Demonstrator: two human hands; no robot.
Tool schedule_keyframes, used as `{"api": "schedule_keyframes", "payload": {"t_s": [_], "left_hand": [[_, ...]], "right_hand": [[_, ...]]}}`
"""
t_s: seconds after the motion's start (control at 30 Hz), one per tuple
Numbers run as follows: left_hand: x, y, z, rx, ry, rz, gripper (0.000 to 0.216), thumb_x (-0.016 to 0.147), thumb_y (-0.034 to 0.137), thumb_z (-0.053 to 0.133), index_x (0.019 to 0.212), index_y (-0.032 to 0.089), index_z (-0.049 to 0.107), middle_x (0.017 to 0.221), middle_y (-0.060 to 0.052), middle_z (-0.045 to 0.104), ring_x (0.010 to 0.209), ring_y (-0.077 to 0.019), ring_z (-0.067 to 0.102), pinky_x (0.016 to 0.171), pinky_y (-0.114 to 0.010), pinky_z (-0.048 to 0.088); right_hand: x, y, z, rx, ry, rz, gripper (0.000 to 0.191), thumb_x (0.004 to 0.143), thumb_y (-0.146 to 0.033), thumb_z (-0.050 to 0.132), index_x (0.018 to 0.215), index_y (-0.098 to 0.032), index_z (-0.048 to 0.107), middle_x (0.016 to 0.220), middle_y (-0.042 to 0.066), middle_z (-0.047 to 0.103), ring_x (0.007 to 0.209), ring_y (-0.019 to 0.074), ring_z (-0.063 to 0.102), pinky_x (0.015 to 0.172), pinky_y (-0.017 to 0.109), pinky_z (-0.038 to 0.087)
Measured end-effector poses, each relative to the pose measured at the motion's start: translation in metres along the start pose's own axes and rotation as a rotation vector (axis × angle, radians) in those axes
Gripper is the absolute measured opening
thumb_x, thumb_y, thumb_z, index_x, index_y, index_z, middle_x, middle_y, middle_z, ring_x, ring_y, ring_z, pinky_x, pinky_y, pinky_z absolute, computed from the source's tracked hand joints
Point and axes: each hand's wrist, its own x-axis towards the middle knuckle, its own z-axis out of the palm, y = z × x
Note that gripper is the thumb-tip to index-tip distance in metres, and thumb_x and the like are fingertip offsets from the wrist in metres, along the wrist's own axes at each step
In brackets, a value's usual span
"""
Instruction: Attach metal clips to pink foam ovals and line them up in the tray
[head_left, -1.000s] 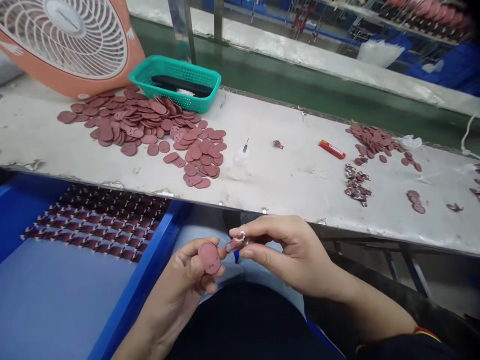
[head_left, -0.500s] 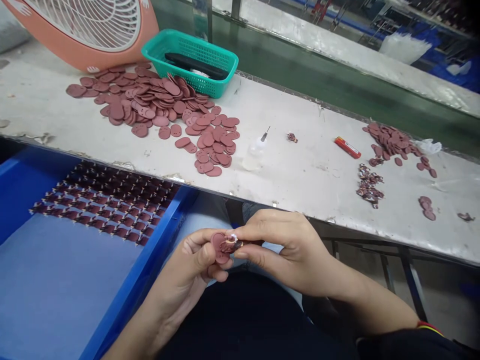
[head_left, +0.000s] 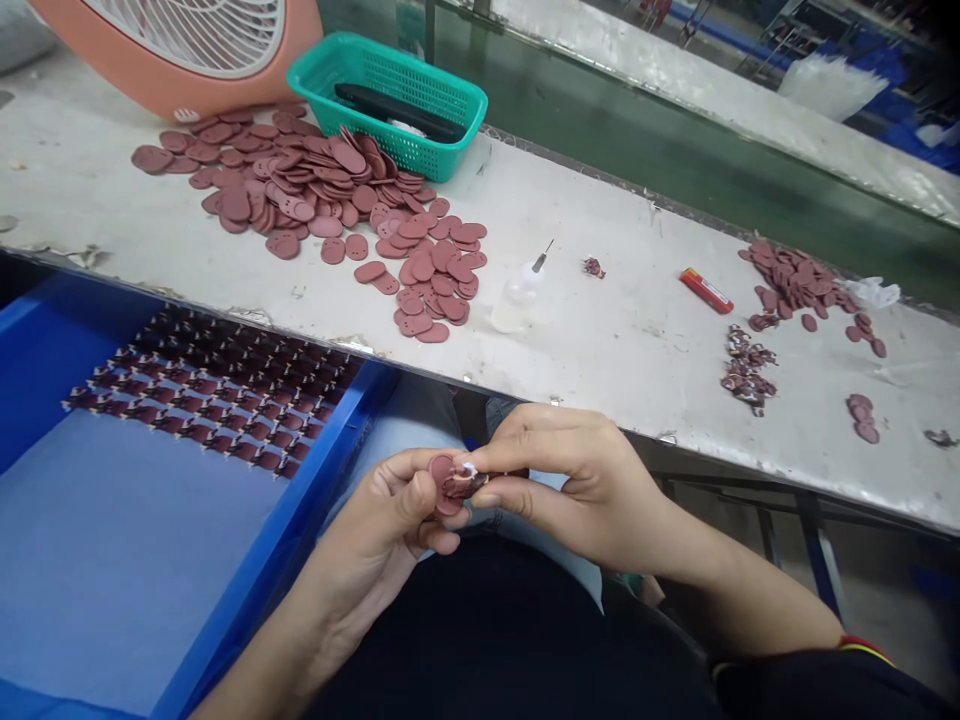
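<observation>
Maroon oval disc (head_left: 441, 468) is held low over the lap by the curled thumb and fingers of the left hand (head_left: 390, 510), most of its face being hidden by the grip. A small twisted maroon-and-white bundle (head_left: 465, 482) is pinched against it by the thumb and fingertips of the right hand (head_left: 577, 490), so the hands are brought together at that one spot. A fingertip pinch appears suited to a piece this small, while the fuller left grip seems to brace the disc; the exact contact between them is hidden. Beside the hands, small maroon pieces (head_left: 217, 390) are laid in tidy rows in a blue tray (head_left: 285, 545), apparently spaced to keep them separate. On the scuffed white surface (head_left: 600, 350), loose perforated discs (head_left: 300, 185) are heaped beside a teal plastic basket (head_left: 420, 66). A squeeze bottle with a metal needle tip (head_left: 519, 300) and a red lighter (head_left: 706, 290) are left farther right, seemingly within easy reach
</observation>
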Motion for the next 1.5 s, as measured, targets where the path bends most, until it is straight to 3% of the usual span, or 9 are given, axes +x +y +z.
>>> {"api": "schedule_keyframes", "payload": {"t_s": [0.37, 0.67, 0.9, 1.13, 1.33, 1.5], "left_hand": [[0.003, -0.003, -0.003, -0.053, -0.021, -0.022, 0.033, 0.061, 0.042, 0.092, 0.081, 0.018, 0.081, 0.060, 0.001, 0.070, 0.051, -0.0077, 0.062, 0.047, -0.012, 0.053], [-0.014, 0.005, 0.006, -0.084, -0.121, 0.025, 0.030, 0.053, 0.035, 0.095, 0.076, 0.022, 0.082, 0.058, 0.000, 0.076, 0.050, -0.0105, 0.067, 0.048, -0.014, 0.051], [-0.016, 0.006, 0.008, -0.131, -0.194, -0.065, 0.025, 0.055, 0.029, 0.095, 0.075, 0.025, 0.082, 0.056, 0.001, 0.076, 0.048, -0.0136, 0.068, 0.042, -0.016, 0.046], [-0.005, 0.001, 0.000, -0.098, -0.110, -0.005, 0.028, 0.053, 0.037, 0.096, 0.071, 0.021, 0.081, 0.059, -0.001, 0.075, 0.053, -0.0110, 0.066, 0.052, -0.017, 0.051], [0.000, -0.004, -0.005, -0.087, -0.028, -0.060, 0.033, 0.052, 0.040, 0.096, 0.073, 0.020, 0.081, 0.060, -0.001, 0.074, 0.052, -0.0089, 0.064, 0.049, -0.014, 0.048], [0.000, -0.003, -0.006, -0.128, -0.041, -0.090, 0.032, 0.055, 0.039, 0.095, 0.076, 0.019, 0.081, 0.064, -0.001, 0.075, 0.056, -0.0091, 0.066, 0.050, -0.012, 0.050]], "right_hand": [[0.001, -0.003, -0.003, -0.097, -0.051, -0.086, 0.015, 0.091, -0.013, 0.068, 0.104, -0.012, 0.073, 0.086, 0.007, 0.071, 0.079, 0.0125, 0.064, 0.074, 0.023, 0.055], [-0.010, -0.021, -0.005, -0.131, -0.089, -0.148, 0.017, 0.090, -0.007, 0.066, 0.107, -0.006, 0.072, 0.092, 0.009, 0.074, 0.082, 0.0122, 0.067, 0.073, 0.023, 0.058], [-0.010, -0.027, -0.004, -0.167, -0.117, -0.154, 0.021, 0.091, -0.006, 0.064, 0.112, -0.009, 0.070, 0.088, 0.008, 0.074, 0.081, 0.0131, 0.069, 0.071, 0.024, 0.060], [-0.008, -0.012, 0.003, -0.062, -0.077, -0.091, 0.020, 0.093, -0.011, 0.064, 0.112, -0.012, 0.070, 0.089, 0.008, 0.073, 0.080, 0.0131, 0.067, 0.072, 0.024, 0.060], [-0.002, -0.001, 0.006, -0.034, -0.053, -0.096, 0.020, 0.088, -0.009, 0.069, 0.108, -0.009, 0.073, 0.082, 0.008, 0.071, 0.076, 0.0123, 0.066, 0.072, 0.023, 0.057], [0.001, 0.000, 0.006, -0.027, -0.073, -0.074, 0.020, 0.089, -0.011, 0.069, 0.109, -0.016, 0.074, 0.083, 0.005, 0.070, 0.075, 0.0119, 0.066, 0.071, 0.023, 0.057]]}}
